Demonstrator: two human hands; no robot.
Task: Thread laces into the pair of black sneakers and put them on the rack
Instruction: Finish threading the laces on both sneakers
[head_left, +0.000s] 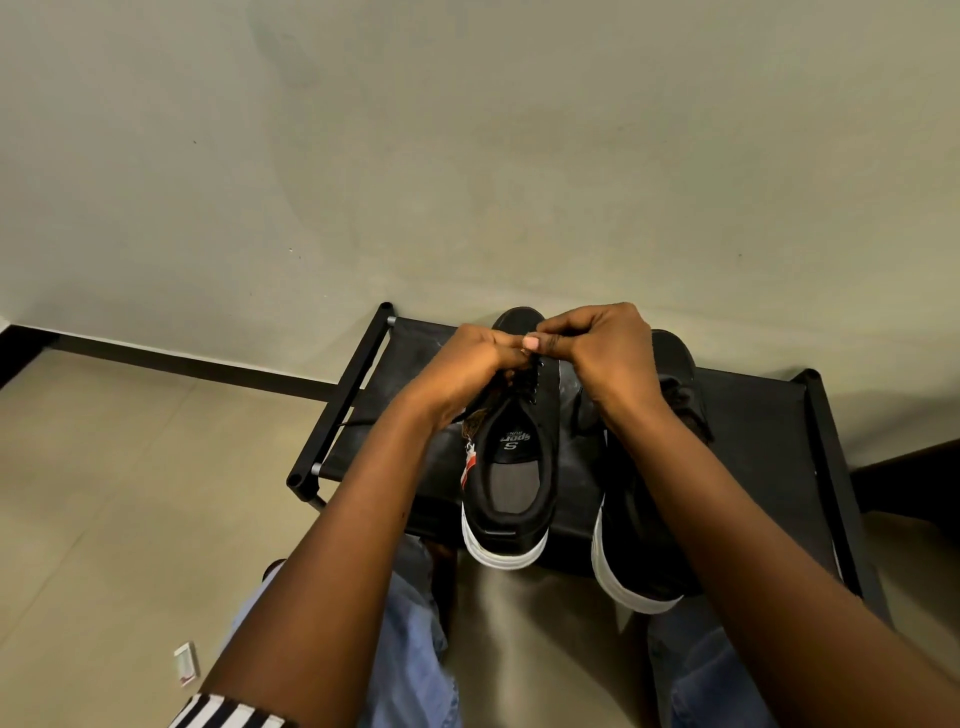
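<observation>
At the bottom of the frame a striped sleeve and jeans-clad knees sit nearest, with both bare forearms reaching up toward frame centre. The left hand and right hand meet above the left sneaker, fingers curled, pinching the black lace at its upper eyelets. That sneaker stands on the black rack, heel toward the camera. The second sneaker lies just right of it, partly hidden under the right forearm.
</observation>
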